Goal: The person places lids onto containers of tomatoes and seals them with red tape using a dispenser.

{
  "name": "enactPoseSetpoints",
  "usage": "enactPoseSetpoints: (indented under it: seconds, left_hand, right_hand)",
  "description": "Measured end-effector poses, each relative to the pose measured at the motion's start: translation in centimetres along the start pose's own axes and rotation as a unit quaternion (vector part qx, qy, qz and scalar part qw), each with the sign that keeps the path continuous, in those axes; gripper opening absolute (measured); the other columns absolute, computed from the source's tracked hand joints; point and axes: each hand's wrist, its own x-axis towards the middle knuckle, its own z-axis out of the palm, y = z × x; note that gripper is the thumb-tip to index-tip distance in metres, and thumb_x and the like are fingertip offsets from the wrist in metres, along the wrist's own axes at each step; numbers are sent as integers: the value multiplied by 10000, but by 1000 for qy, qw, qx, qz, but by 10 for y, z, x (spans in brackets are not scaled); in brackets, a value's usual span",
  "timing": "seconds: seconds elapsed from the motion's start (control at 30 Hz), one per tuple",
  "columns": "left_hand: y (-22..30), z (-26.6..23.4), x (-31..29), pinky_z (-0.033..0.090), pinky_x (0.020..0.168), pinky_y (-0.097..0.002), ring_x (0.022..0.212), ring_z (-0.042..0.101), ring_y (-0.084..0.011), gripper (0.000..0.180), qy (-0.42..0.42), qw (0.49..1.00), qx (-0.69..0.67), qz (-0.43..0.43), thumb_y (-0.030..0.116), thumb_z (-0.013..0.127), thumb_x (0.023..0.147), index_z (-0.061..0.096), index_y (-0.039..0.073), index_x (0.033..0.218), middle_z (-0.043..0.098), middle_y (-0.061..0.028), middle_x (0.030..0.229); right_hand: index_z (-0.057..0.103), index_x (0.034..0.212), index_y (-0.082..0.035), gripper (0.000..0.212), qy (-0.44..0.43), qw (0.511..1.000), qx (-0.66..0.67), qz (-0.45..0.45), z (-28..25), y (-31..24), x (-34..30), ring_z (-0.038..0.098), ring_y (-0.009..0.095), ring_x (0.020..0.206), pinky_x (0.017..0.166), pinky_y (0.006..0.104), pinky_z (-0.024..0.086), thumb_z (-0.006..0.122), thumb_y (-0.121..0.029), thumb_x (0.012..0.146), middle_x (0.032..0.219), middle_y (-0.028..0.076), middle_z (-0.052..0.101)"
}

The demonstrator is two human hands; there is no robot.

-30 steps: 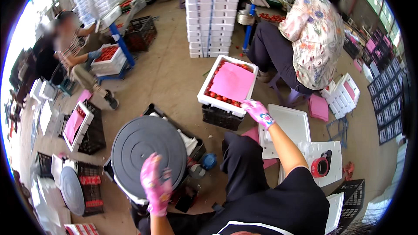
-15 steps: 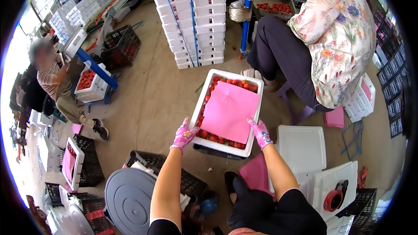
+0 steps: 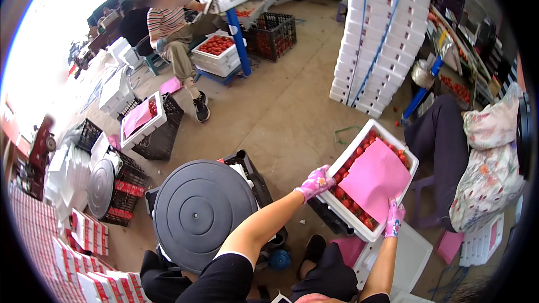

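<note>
Left hand: has come from above the round grey lid to the tomato box, grasping its left rim.
Right hand: grasping the rim at the near right corner, beside the pink sheet.
Tomato box: white, rectangular, over a black crate, full of red tomatoes partly covered by the sheet.
Far box: white, heaped with tomatoes, near the blue post.

Glaring white with daylight far left of the strapped foam-crate stack; dimming right of it. Falling softly across the concrete floor before it. Blurring over the head of the striped-shirted worker. Bowing edges toward the black, blue-fringed rim.
</note>
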Motion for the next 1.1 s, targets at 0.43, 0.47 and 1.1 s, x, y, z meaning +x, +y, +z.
enactPoseSetpoints:
  seconds: [0.43,0.47,1.1]
  left_hand:
    - [27,-191,-359,457,755,-260,838,551,-109,438,271,939,-207,-40,131,644,796,585,33,1218,600,-17,964]
    - [19,-201,-378,469,751,-253,859,565,-97,467,272,928,-255,-13,134,649,791,590,25,1241,617,-26,994]
    - [17,-192,-435,444,996,-415,1154,562,-324,514,396,912,29,100,98,661,839,537,-4,1327,577,-185,1268]
  right_hand:
    - [692,904,-15,308,-418,899,-106,-84,124,-185,-232,578,137,736,673,311,466,666,-312,830,793,28,638]
    - [691,874,-12,315,-361,918,-119,-110,141,-155,-252,576,138,722,661,319,466,668,-322,829,770,33,633]
    - [613,1261,-58,671,-147,891,-412,123,-85,32,-121,639,325,1042,929,414,508,772,-452,742,1133,185,667]
